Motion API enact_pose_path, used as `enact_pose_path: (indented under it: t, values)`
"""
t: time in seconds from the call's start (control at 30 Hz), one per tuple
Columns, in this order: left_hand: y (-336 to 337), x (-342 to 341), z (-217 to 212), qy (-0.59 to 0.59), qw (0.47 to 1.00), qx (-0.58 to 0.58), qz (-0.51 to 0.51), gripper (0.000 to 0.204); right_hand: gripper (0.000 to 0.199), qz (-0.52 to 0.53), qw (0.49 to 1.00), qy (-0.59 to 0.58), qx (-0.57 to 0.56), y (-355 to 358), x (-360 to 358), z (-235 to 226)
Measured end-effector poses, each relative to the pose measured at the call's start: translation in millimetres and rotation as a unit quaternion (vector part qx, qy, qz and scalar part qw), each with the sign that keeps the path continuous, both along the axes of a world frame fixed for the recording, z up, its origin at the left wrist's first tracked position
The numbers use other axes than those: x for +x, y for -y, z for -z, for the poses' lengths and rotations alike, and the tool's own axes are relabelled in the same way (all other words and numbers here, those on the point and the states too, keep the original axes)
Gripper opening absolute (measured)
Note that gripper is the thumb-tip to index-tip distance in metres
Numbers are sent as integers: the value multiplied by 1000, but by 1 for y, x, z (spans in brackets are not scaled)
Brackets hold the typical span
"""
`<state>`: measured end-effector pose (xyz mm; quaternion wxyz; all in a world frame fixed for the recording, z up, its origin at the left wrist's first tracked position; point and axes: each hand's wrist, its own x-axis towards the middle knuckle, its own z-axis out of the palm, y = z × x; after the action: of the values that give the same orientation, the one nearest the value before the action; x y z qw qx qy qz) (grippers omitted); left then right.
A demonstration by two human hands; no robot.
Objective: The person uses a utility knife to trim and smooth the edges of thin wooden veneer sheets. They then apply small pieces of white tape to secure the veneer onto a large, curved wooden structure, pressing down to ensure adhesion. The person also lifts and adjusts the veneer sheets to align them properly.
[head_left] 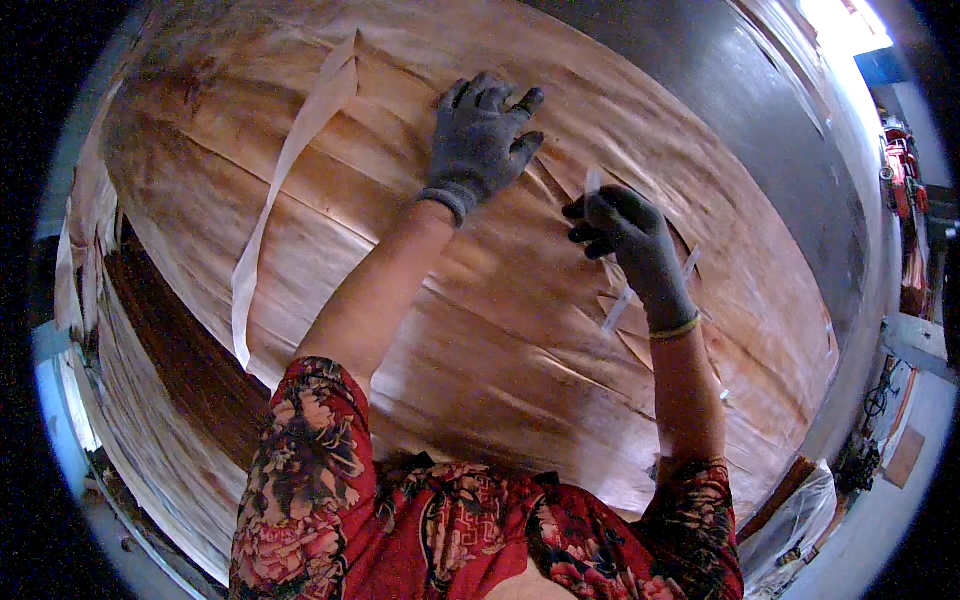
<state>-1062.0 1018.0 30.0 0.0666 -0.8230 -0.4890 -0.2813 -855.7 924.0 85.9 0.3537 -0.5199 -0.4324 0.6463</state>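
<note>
A large, thin, wrinkled brown sheet [480,300] that looks like wood veneer spreads in front of me. My left hand [482,135], in a grey glove, lies on it with the fingers apart and nothing in them. To its right, my right hand [625,230], gloved too, pinches a short translucent strip of tape [593,182] that sticks up past the fingertips. Beside and below that hand, a piece of tape [618,310] lies stuck across a torn seam in the sheet. Another tape piece [692,261] shows just right of the wrist.
A long, narrow pale strip [290,165] lies curled on the sheet at left. Stacked sheets with ragged edges [150,400] hang at the left side. A smooth grey surface [690,75] borders the sheet at the far right. Red tools or fittings [900,165] are along the right wall.
</note>
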Motion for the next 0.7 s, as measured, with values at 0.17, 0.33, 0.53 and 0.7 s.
enact_pose_path:
  t: [0.17, 0.33, 0.53, 0.7]
  values:
    - [0, -2, 5, 42, 998, 27, 23, 27, 23, 42, 999, 14, -13, -7, -10, 7]
    - [1, -4, 1, 42, 999, 15, 21, 24, 23, 56, 998, 15, -15, -13, -14, 2]
    - [4, -1, -4, 19, 1000, 18, 7, 24, 24, 38, 991, -88, -92, -42, -31, 5]
    - [3, 0, -1, 8, 999, 6, 40, 28, 21, -33, 993, 101, 50, -65, -21, 52]
